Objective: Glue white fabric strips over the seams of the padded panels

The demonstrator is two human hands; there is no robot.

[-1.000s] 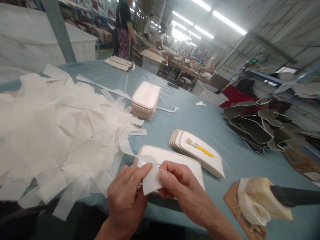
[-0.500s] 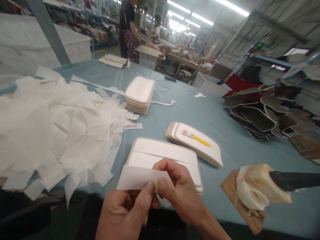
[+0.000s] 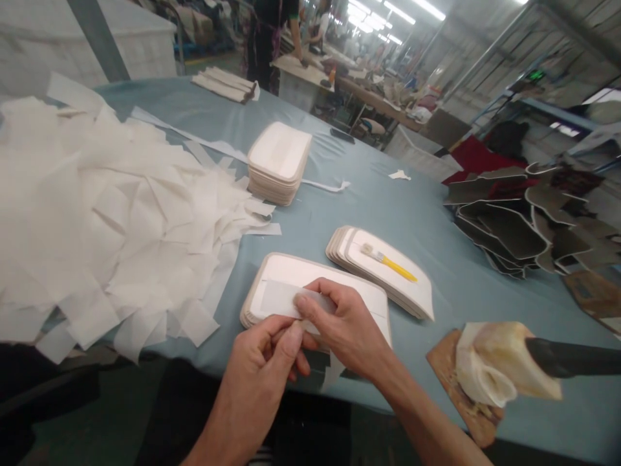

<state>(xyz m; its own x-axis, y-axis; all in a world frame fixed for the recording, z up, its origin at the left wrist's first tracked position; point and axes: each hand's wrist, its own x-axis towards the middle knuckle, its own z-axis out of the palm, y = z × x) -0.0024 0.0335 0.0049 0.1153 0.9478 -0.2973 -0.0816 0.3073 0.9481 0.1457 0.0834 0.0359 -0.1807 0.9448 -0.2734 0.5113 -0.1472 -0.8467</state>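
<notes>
My right hand pinches a thin white strip between thumb and fingers, over a stack of white panels with beige edges. Its fingers hide part of the strip. Below the right thumb, the fingertips of my left hand are pinched together at the strip's lower edge; the exact grip is partly hidden. A pale loose piece hangs under my right hand at the table edge. Behind the panels, a yellow-handled brush lies on a second stack of narrower panels.
A large heap of white strips covers the table's left side. Farther back stands another panel stack. At right are a stained container with a dark handle on a brown board, and dark cut pieces. A person stands beyond.
The strip has moved from in front of the panel stack to over its top, and my right thumb now lies on it. My left fingers have shifted to its lower edge. The camera view has tilted down.
</notes>
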